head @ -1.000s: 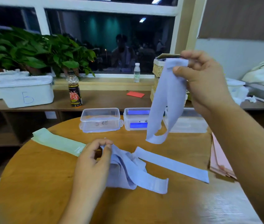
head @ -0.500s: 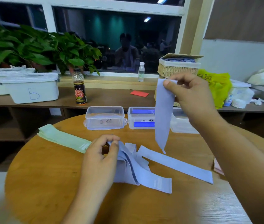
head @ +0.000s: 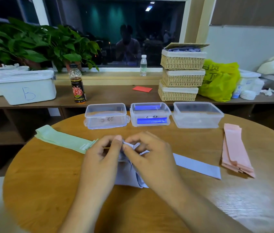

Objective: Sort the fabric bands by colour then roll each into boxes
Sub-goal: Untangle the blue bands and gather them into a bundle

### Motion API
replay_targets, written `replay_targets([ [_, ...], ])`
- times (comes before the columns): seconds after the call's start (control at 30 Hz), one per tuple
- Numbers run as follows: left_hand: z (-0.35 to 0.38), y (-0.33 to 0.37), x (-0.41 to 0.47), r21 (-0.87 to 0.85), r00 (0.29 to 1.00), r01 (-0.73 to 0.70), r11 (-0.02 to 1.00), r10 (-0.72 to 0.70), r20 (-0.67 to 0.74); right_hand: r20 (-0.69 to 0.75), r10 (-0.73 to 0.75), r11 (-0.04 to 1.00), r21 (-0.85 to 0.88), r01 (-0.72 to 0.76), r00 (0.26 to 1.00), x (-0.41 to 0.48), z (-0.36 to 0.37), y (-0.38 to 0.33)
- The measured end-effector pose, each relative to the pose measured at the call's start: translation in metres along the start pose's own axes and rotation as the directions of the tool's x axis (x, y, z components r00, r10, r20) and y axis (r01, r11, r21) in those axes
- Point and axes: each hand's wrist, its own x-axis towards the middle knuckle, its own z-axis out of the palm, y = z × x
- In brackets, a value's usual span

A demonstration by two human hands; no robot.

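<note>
On the round wooden surface (head: 48, 182), a flat stack of pale green fabric bands (head: 62, 140) lies at the left, set at an angle, its near end just beside the left hand (head: 101, 158). That hand's grip is closed to a pinch: thumb and forefinger hold a crumpled end of the lavender fabric bands (head: 127, 177), the other fingers curled. These bands lie in a loose heap in the middle of the surface, mostly hidden under both hands. The right hand (head: 151, 158) meets the left fingertip to fingertip above the heap, its grip likewise pinched on the same bunched lavender cloth. From under it one flat lavender strip (head: 198, 165) runs out to the right and ends just beside a stack of pale pink fabric bands (head: 235, 150), laid lengthwise near the right edge.

Along the far edge stand three clear plastic boxes in a row: the left box (head: 106, 115), the middle box (head: 150, 114) showing bright blue inside, and the right box (head: 197, 114). Behind them a wooden shelf (head: 116, 96) carries a white lidded bin marked "B" (head: 27, 88), a dark drinks bottle (head: 78, 88), three stacked wicker baskets (head: 181, 76) and a yellow plastic bag (head: 220, 79).
</note>
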Motion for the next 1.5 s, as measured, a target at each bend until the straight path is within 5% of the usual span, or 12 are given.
replay_targets([
  [0.17,-0.002,-0.005,0.000,0.067,0.998,0.011,0.998,-0.007,-0.059,-0.236,0.101,0.989,0.126,-0.072,0.966,0.015,-0.015,0.006],
  [0.23,-0.001,-0.003,-0.001,0.059,0.998,0.017,0.998,-0.014,-0.060,-0.305,0.010,0.998,0.060,0.009,0.952,0.024,-0.020,0.004],
  [0.37,0.003,0.008,-0.004,-0.013,1.000,0.008,1.000,-0.008,-0.018,-0.067,-0.125,0.990,-0.077,0.119,0.990,0.015,-0.002,-0.001],
  [0.57,-0.004,0.019,-0.004,0.003,0.996,0.062,0.998,-0.062,-0.058,0.191,0.026,0.982,0.181,-0.061,0.981,-0.005,-0.006,-0.006],
  [0.7,-0.017,0.049,0.003,0.156,0.999,0.053,0.986,-0.054,0.001,0.299,0.189,0.801,0.504,-0.323,0.935,0.005,-0.026,-0.016],
  [0.87,-0.030,0.133,0.012,0.533,0.956,-0.169,0.829,0.007,0.292,0.166,0.168,0.861,0.456,-0.227,0.972,0.027,-0.057,-0.029],
  [0.97,-0.036,0.189,0.010,0.592,0.856,-0.344,0.729,-0.015,0.517,0.377,0.020,0.910,0.376,-0.173,0.926,0.029,-0.069,-0.048],
  [1.07,-0.036,0.225,0.007,0.642,0.803,-0.447,0.624,-0.036,0.594,0.551,-0.025,0.888,0.396,-0.235,0.834,0.025,-0.075,-0.074],
  [1.17,-0.031,0.243,-0.003,0.703,0.782,-0.545,0.457,-0.024,0.623,0.497,-0.002,0.898,0.383,-0.217,0.868,0.020,-0.082,-0.092],
  [1.5,-0.034,0.270,-0.030,0.591,0.735,-0.624,0.511,0.127,0.666,0.444,-0.022,0.836,0.499,-0.227,0.896,0.001,-0.093,-0.122],
])
